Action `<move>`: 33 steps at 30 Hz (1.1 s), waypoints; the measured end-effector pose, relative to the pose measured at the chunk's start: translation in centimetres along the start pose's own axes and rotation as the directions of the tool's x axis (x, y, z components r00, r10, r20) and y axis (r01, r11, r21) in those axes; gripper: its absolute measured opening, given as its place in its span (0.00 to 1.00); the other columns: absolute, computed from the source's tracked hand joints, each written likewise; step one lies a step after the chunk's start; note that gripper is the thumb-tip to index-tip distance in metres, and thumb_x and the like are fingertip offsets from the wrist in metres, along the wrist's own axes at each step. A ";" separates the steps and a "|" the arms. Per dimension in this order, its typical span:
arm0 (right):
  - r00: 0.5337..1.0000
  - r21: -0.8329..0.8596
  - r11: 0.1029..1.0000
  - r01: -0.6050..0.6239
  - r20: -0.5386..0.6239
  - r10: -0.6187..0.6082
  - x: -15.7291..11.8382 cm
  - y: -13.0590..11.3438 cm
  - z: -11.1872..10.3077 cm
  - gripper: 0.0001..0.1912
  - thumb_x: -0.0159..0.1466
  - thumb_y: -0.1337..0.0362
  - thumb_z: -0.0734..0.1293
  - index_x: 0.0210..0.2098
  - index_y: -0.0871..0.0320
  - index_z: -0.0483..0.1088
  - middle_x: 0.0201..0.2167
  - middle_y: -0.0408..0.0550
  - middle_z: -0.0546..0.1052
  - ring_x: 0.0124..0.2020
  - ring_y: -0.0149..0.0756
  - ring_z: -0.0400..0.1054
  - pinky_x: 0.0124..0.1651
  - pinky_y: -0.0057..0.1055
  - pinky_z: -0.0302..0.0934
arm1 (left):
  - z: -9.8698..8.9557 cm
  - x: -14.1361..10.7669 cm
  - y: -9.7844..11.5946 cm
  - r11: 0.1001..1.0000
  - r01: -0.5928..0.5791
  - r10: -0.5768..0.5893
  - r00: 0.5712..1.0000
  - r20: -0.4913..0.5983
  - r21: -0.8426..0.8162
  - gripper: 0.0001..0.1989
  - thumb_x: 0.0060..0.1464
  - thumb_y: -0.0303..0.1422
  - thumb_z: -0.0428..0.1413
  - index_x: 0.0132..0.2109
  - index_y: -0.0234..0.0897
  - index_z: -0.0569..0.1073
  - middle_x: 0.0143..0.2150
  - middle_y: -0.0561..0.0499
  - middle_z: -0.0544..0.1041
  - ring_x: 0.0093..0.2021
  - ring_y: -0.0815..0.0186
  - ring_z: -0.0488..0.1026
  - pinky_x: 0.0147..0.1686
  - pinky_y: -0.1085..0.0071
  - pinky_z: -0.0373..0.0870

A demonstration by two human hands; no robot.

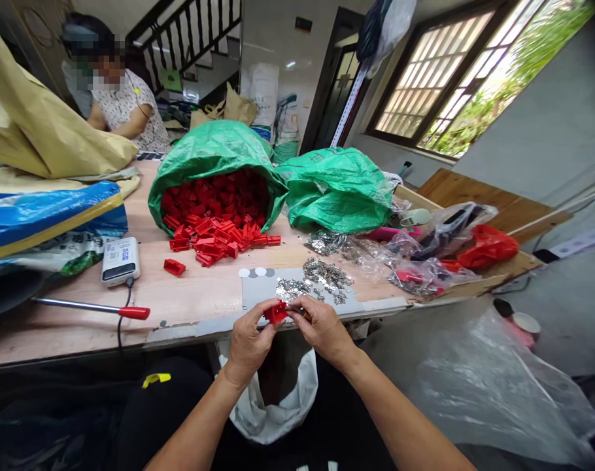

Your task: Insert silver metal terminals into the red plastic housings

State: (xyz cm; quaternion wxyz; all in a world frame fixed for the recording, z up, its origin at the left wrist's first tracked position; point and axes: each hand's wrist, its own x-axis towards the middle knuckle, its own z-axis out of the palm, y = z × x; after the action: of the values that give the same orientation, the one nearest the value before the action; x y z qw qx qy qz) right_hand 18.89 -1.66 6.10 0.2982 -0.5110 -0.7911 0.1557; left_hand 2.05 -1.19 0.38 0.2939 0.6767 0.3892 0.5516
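Note:
Just over the table's front edge, my left hand (251,337) pinches a small red plastic part (276,313) between thumb and fingers. My right hand (322,327) is closed on a small dark tool (301,313) with a brownish handle, its tip at the red part. Behind the hands, small silvery metal pieces (327,275) lie heaped on a grey sheet (258,291). A green sack (214,147) lies on its side, with many red parts (219,239) spilling from its mouth. Below the hands hangs an open white bag (272,422).
A second green sack (341,190) and a tray of plastic bags (513,268) stand right. On the left are a white device (121,261) with a cable, a red-tipped metal rod (91,306) and a blue sack (57,216). A person (131,108) sits at the back left.

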 end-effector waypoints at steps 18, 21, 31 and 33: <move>0.990 0.298 0.945 -0.138 0.058 0.126 0.1 -0.2 -0.1 0.09 0.64 0.60 0.63 0.34 0.58 0.72 0.30 0.46 0.71 0.34 0.34 0.65 0.38 0.30 0.58 | 0.2 -0.4 0.4 1.000 0.018 -0.019 0.998 -0.054 -0.016 0.15 0.53 0.30 0.58 0.49 0.43 0.71 0.46 0.51 0.79 0.46 0.65 0.76 0.46 0.70 0.71; 0.961 0.510 0.814 -0.277 0.141 0.238 -0.1 0.6 -0.4 0.15 0.63 0.54 0.62 0.40 0.58 0.72 0.24 0.41 0.67 0.24 0.29 0.60 0.28 0.27 0.54 | 0.2 -0.4 0.4 0.999 0.031 -0.033 0.997 -0.073 -0.029 0.15 0.53 0.32 0.58 0.49 0.43 0.71 0.46 0.51 0.79 0.46 0.65 0.76 0.46 0.69 0.72; 0.938 0.613 0.716 -0.334 0.138 0.319 -0.4 0.9 -0.1 0.14 0.57 0.55 0.69 0.33 0.57 0.65 0.29 0.41 0.67 0.30 0.30 0.60 0.31 0.27 0.54 | 0.6 -0.5 1.1 0.998 -0.064 0.063 0.997 -0.037 -0.029 0.16 0.54 0.29 0.58 0.50 0.42 0.71 0.47 0.49 0.79 0.46 0.64 0.76 0.47 0.67 0.73; 0.937 0.623 0.704 -0.340 0.157 0.313 -0.5 1.1 0.1 0.14 0.56 0.55 0.69 0.32 0.57 0.64 0.28 0.40 0.67 0.29 0.30 0.59 0.32 0.27 0.54 | 0.7 -0.6 1.2 0.995 -0.092 0.091 0.995 -0.026 -0.024 0.16 0.53 0.29 0.58 0.50 0.42 0.71 0.47 0.48 0.79 0.47 0.63 0.76 0.47 0.67 0.74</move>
State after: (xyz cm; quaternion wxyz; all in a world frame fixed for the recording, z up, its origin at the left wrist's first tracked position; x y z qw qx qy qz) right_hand 19.79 -1.63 5.22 0.4067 -0.5067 -0.5923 0.4765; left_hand 2.93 -2.32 0.90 0.2720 0.6832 0.3543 0.5776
